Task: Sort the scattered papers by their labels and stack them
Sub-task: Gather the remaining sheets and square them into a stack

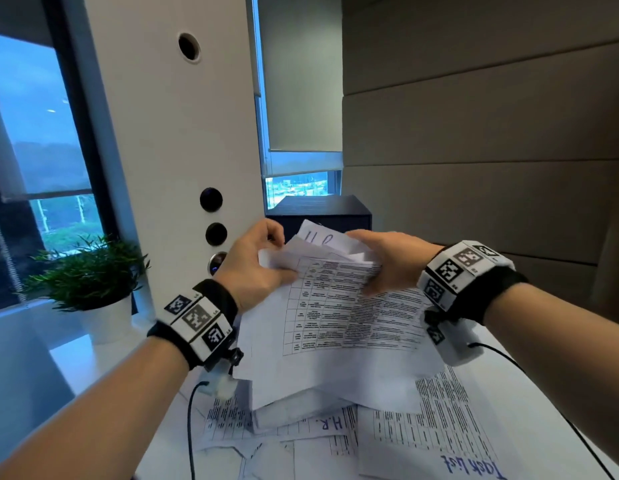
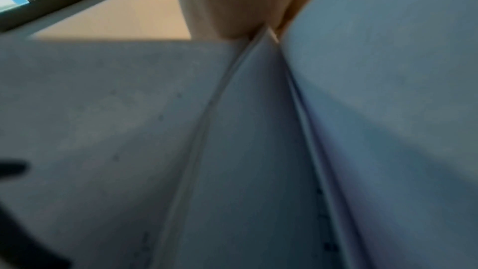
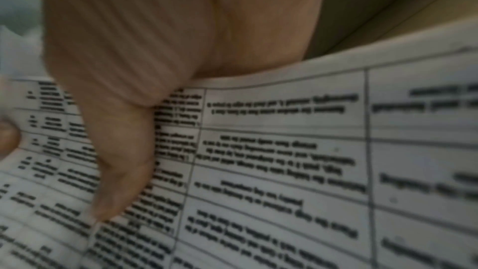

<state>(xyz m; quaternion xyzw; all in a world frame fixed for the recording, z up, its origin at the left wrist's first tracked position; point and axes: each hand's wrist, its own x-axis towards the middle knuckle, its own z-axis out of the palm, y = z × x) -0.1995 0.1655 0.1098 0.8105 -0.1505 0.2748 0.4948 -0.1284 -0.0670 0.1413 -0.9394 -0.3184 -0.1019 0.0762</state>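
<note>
A loose bundle of white papers (image 1: 339,327) hangs above the table, its top sheet printed with a table of text. My left hand (image 1: 256,268) grips the bundle's upper left edge, and my right hand (image 1: 381,261) grips its upper right edge with the thumb on the printed sheet (image 3: 271,161). A sheet with blue handwriting (image 1: 322,237) sticks up behind. Beneath it, more papers lie scattered on the table, one marked "H.R." (image 1: 327,424) and one marked "Task list" (image 1: 474,467). The left wrist view shows only blurred undersides of sheets (image 2: 245,150).
A potted green plant (image 1: 93,275) stands at the left on a white ledge. A dark box (image 1: 318,213) sits behind the papers against the window. A white column with round holes (image 1: 183,150) rises beyond my left hand. Black cables (image 1: 190,427) trail over the white table (image 1: 169,448).
</note>
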